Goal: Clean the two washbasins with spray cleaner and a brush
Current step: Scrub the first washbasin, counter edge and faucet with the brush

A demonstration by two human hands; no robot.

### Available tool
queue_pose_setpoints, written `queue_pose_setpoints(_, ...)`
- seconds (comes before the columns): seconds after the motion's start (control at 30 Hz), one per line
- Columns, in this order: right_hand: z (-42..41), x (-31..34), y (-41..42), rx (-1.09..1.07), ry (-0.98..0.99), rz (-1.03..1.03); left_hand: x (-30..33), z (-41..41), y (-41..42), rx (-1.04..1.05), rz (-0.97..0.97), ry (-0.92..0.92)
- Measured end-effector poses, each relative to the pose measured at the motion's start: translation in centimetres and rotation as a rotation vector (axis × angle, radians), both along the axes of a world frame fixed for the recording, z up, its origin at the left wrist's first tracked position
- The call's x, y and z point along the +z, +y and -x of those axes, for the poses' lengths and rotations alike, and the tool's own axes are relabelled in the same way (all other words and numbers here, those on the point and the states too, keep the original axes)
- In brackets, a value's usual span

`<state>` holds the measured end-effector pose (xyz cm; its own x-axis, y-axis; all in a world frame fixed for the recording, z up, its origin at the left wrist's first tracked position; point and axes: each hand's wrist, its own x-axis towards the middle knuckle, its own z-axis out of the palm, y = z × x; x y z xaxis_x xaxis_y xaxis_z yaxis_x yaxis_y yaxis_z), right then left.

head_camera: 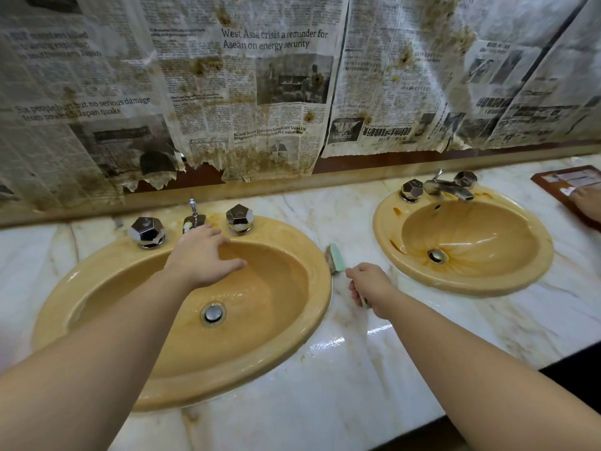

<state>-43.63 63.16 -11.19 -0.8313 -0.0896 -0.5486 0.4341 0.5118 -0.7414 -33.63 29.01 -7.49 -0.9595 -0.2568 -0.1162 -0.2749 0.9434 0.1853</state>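
Observation:
Two tan oval washbasins are set in a marble counter. The left washbasin [286, 340] lies below me, wet inside, with a chrome drain [213, 313]. My left hand [203, 255] hovers over its back part with fingers spread, right below the spout, which it hides. My right hand [370, 288] grips the handle of a pale green brush [335, 258], whose bristle head touches the left basin's right rim. The right washbasin [461, 281] shows brown stains on its rim and bowl. No spray cleaner is in view.
Chrome faceted taps [148, 232] [240, 219] stand behind the left basin, and a tarnished faucet [447, 187] behind the right. The marble counter [351, 369] is wet and stained. Stained newspaper [276, 79] covers the wall. A brown tray [567, 183] and another person's hand [588, 203] are at far right.

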Motion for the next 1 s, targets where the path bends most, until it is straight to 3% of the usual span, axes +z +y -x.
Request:
queue_pose_setpoints(0.13, 3.0, 0.5, -1.1, -0.013, -0.069, 0.028, 0.5, -0.7, 0.9, 0.043, -0.013, 0.010)
queue_pose_setpoints(0.4, 10.3, 0.7, -6.2, 0.196, 0.041, -0.017, 2.4, -2.1, 3.0, 0.285, -0.232, 0.125)
queue_pose_setpoints(0.53, 8.1, 0.2, -3.3, 0.185, 0.033, -0.040, 3.0, -2.6, 4.1, 0.347, -0.257, 0.133)
queue_pose_setpoints(0.7, 1.3, -1.9, 3.4, 0.007, -0.197, 0.098, 3.0, -3.4, 7.0, 0.421, -0.224, 0.168)
queue_pose_setpoints(0.93, 3.9, -1.6, -1.2, -0.082, -0.122, 0.169, -1.6, -7.2, 14.1, 0.348, -0.362, -0.035)
queue_pose_setpoints(1.0, 3.4, -2.2, -1.4, -0.106, -0.115, 0.147, -2.3, -8.3, 15.1, 0.325, -0.326, -0.089)
